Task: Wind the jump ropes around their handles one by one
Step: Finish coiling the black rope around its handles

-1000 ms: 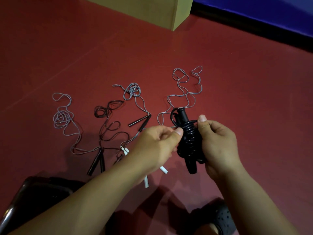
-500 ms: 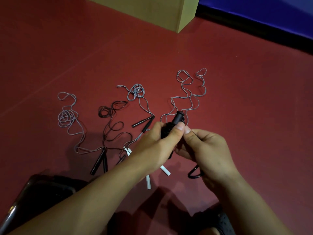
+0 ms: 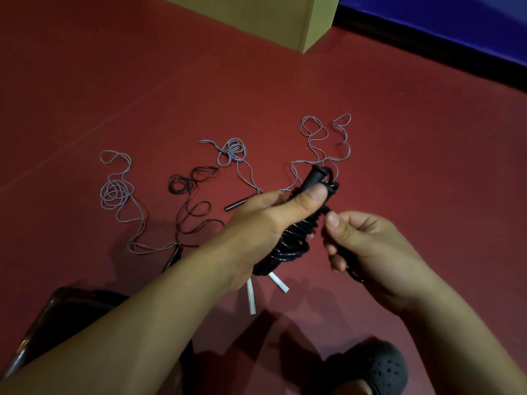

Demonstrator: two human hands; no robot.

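A black jump rope (image 3: 293, 240) is coiled thickly around its black handles, whose top end (image 3: 315, 173) points up and away. My left hand (image 3: 268, 220) grips this bundle, thumb pressed near the top. My right hand (image 3: 362, 240) pinches the loose black rope end beside the bundle, and a loop of rope (image 3: 356, 276) hangs below its fingers. On the red floor lie unwound ropes: a grey one (image 3: 117, 192) at the left, a thin black one (image 3: 194, 181), a grey one (image 3: 233, 149) in the middle, and a grey one (image 3: 322, 143) behind the bundle.
Two white handles (image 3: 252, 299) (image 3: 278, 282) lie on the floor under my left wrist, and a black handle (image 3: 235, 205) lies left of my hand. A tan box (image 3: 285, 18) stands at the back, a blue mat (image 3: 456, 21) at the back right. A black shoe (image 3: 379, 366) and a dark object (image 3: 62, 315) sit near me.
The wound bundle tilted from upright to slanting up-right and shifted into my left hand. My right hand let go of the bundle, moved right and now pinches the loose rope end.
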